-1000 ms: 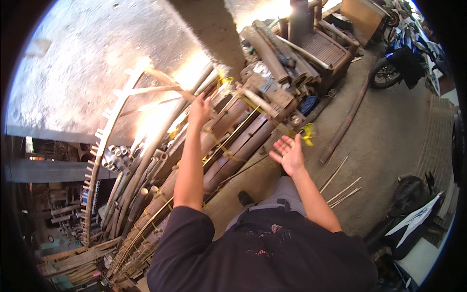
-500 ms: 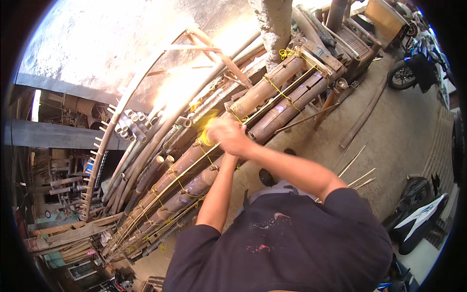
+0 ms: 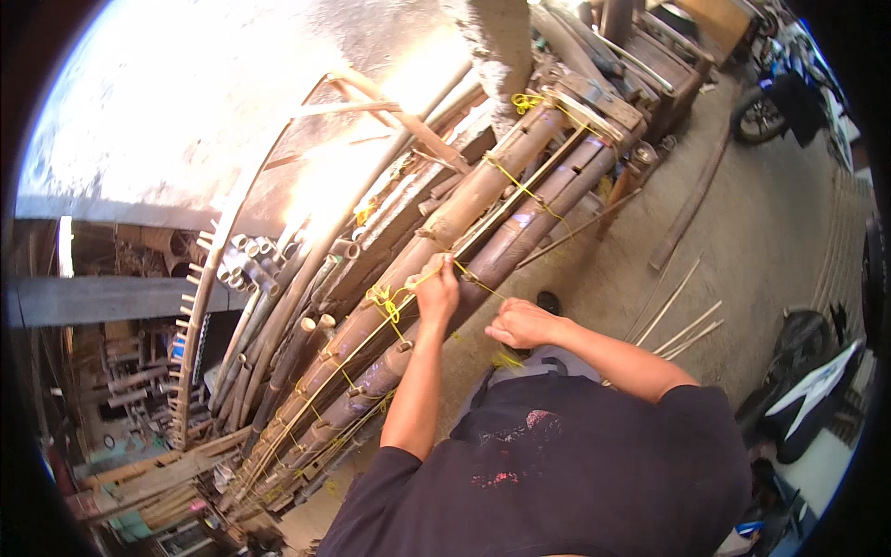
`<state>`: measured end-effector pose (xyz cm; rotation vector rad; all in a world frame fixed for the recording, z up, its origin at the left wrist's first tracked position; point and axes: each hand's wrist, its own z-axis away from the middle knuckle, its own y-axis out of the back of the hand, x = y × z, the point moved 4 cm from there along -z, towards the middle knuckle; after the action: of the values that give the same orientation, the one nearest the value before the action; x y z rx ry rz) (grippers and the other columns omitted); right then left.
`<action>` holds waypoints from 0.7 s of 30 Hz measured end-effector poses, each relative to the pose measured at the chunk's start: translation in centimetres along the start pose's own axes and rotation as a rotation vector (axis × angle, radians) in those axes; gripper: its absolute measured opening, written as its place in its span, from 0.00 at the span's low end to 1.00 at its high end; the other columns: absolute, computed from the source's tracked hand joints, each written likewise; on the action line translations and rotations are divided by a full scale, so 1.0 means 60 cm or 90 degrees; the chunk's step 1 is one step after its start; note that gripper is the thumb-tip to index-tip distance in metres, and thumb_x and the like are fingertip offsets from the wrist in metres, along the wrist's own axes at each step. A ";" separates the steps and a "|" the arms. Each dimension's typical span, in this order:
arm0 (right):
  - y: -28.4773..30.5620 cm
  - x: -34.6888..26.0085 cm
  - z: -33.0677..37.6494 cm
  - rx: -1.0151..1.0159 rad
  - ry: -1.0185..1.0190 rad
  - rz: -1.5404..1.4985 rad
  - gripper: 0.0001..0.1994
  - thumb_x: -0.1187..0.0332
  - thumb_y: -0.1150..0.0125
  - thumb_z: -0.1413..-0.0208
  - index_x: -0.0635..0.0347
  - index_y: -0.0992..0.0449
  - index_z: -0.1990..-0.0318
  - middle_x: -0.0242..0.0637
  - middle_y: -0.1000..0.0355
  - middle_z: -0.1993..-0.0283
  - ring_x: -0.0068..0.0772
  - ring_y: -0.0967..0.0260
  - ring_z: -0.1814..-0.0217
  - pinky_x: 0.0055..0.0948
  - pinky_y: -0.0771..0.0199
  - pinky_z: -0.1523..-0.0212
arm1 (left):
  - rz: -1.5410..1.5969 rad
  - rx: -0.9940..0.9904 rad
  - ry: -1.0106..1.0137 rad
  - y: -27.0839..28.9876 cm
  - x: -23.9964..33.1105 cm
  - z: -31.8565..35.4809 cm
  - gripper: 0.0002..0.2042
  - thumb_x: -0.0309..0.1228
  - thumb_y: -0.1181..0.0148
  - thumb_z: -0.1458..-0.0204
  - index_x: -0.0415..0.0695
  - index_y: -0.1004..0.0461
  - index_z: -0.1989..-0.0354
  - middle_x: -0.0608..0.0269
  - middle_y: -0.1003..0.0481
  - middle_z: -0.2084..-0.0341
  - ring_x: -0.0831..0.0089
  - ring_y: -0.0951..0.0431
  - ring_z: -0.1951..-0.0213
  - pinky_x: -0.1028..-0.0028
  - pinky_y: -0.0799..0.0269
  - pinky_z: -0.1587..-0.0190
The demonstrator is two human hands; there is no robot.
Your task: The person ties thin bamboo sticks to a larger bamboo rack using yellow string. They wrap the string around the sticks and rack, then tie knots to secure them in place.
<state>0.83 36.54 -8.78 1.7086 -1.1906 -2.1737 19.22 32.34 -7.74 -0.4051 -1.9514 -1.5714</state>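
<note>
Left hand (image 3: 436, 292) pinches yellow string (image 3: 385, 302) on the bamboo poles (image 3: 464, 213); right hand (image 3: 522, 323) fisted on string just beside; concrete floor (image 3: 742, 232) open beyond.

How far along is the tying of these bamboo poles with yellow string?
Done: yellow ties already bind the bamboo poles near the top, and a knot sits mid-length. In hand: the left hand pinches the yellow string at the poles; the right hand pulls its other end. Left: this tie is unfinished; the lower ties are too small to judge.
</note>
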 end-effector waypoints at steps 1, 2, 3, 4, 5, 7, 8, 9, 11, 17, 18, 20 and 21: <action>-0.023 0.005 -0.003 0.058 0.006 -0.113 0.22 0.55 0.51 0.36 0.63 0.23 0.75 0.56 0.27 0.73 0.59 0.28 0.66 0.51 0.30 0.58 | 0.098 -0.043 0.102 0.014 0.002 -0.007 0.14 0.38 0.47 0.36 0.41 0.20 0.62 0.56 0.18 0.67 0.64 0.20 0.65 0.64 0.28 0.57; -0.021 0.008 -0.013 0.120 0.018 -0.215 0.22 0.56 0.50 0.36 0.64 0.23 0.76 0.56 0.28 0.74 0.58 0.28 0.67 0.51 0.30 0.57 | 0.258 -0.033 0.101 0.023 -0.009 -0.035 0.15 0.38 0.46 0.36 0.40 0.19 0.64 0.60 0.18 0.69 0.73 0.22 0.67 0.67 0.28 0.58; -0.009 0.012 -0.018 0.091 -0.031 -0.218 0.21 0.56 0.50 0.37 0.64 0.23 0.76 0.56 0.28 0.75 0.57 0.28 0.67 0.50 0.30 0.56 | 0.340 -0.032 0.088 0.052 0.032 -0.075 0.12 0.31 0.49 0.35 0.38 0.21 0.59 0.64 0.21 0.75 0.79 0.23 0.69 0.73 0.28 0.61; 0.006 -0.010 -0.023 0.051 -0.076 -0.234 0.21 0.57 0.50 0.37 0.63 0.23 0.77 0.56 0.28 0.75 0.56 0.28 0.68 0.50 0.30 0.54 | 0.305 0.022 0.074 0.080 0.048 -0.109 0.12 0.32 0.50 0.35 0.38 0.21 0.62 0.66 0.24 0.79 0.80 0.26 0.73 0.77 0.31 0.67; 0.012 -0.021 -0.023 0.012 -0.121 -0.242 0.21 0.57 0.49 0.38 0.63 0.23 0.77 0.56 0.28 0.75 0.55 0.27 0.68 0.49 0.30 0.53 | 0.383 0.097 0.049 0.092 0.035 -0.152 0.13 0.34 0.50 0.34 0.38 0.21 0.62 0.68 0.26 0.81 0.82 0.31 0.77 0.79 0.37 0.73; -0.020 -0.001 -0.017 0.166 -0.033 -0.059 0.20 0.59 0.47 0.40 0.62 0.27 0.81 0.50 0.31 0.81 0.53 0.29 0.72 0.45 0.31 0.51 | 0.258 0.081 0.141 0.068 -0.045 -0.233 0.13 0.34 0.49 0.36 0.38 0.21 0.61 0.61 0.24 0.79 0.74 0.28 0.78 0.71 0.33 0.72; -0.036 -0.003 -0.017 0.224 0.027 0.033 0.20 0.60 0.47 0.41 0.61 0.28 0.83 0.48 0.33 0.84 0.51 0.30 0.74 0.43 0.31 0.51 | 0.131 0.089 0.102 0.029 -0.086 -0.236 0.13 0.35 0.49 0.37 0.38 0.21 0.61 0.58 0.23 0.77 0.70 0.25 0.75 0.67 0.31 0.69; -0.047 -0.011 -0.021 0.183 0.015 0.142 0.12 0.64 0.43 0.46 0.62 0.27 0.76 0.47 0.29 0.78 0.48 0.29 0.71 0.41 0.32 0.50 | -0.003 0.097 0.067 0.000 -0.122 -0.234 0.14 0.37 0.49 0.37 0.38 0.22 0.62 0.55 0.22 0.75 0.65 0.22 0.72 0.64 0.30 0.66; -0.059 -0.077 -0.028 0.194 -0.011 0.201 0.07 0.67 0.42 0.48 0.61 0.27 0.67 0.48 0.26 0.67 0.47 0.28 0.64 0.41 0.32 0.49 | -0.090 0.030 0.093 -0.006 -0.178 -0.252 0.16 0.40 0.49 0.38 0.37 0.23 0.60 0.48 0.20 0.69 0.56 0.20 0.65 0.58 0.28 0.59; -0.241 -0.148 -0.065 -0.104 -0.262 -0.792 0.18 0.60 0.46 0.35 0.55 0.30 0.42 0.38 0.27 0.47 0.29 0.31 0.47 0.32 0.30 0.44 | -0.116 0.002 -0.024 0.175 -0.137 -0.111 0.18 0.38 0.53 0.37 0.36 0.25 0.51 0.39 0.22 0.61 0.43 0.22 0.56 0.55 0.28 0.53; -0.227 -0.172 -0.076 0.077 -0.387 -1.153 0.16 0.60 0.49 0.35 0.58 0.28 0.46 0.36 0.26 0.51 0.27 0.30 0.49 0.30 0.29 0.46 | -0.137 0.011 0.005 0.218 -0.144 -0.070 0.17 0.37 0.53 0.37 0.36 0.25 0.52 0.38 0.22 0.61 0.42 0.23 0.56 0.54 0.28 0.53; -0.226 -0.154 -0.114 0.534 -0.198 -1.397 0.11 0.61 0.51 0.35 0.58 0.27 0.57 0.32 0.27 0.61 0.25 0.31 0.55 0.28 0.30 0.48 | -0.131 -0.217 0.078 0.251 -0.197 0.006 0.15 0.35 0.54 0.37 0.35 0.26 0.59 0.35 0.24 0.62 0.42 0.22 0.57 0.54 0.28 0.55; -0.194 -0.170 -0.143 0.712 -0.107 -1.278 0.10 0.62 0.52 0.35 0.56 0.28 0.61 0.31 0.29 0.65 0.24 0.31 0.60 0.28 0.29 0.51 | -0.072 -0.379 0.099 0.236 -0.252 0.049 0.14 0.36 0.50 0.39 0.37 0.24 0.59 0.36 0.24 0.60 0.45 0.22 0.55 0.55 0.28 0.54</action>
<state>15.98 45.73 -8.85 4.7151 -0.3003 -1.8646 38.34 40.67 -6.43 -0.3953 -1.3827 -2.1802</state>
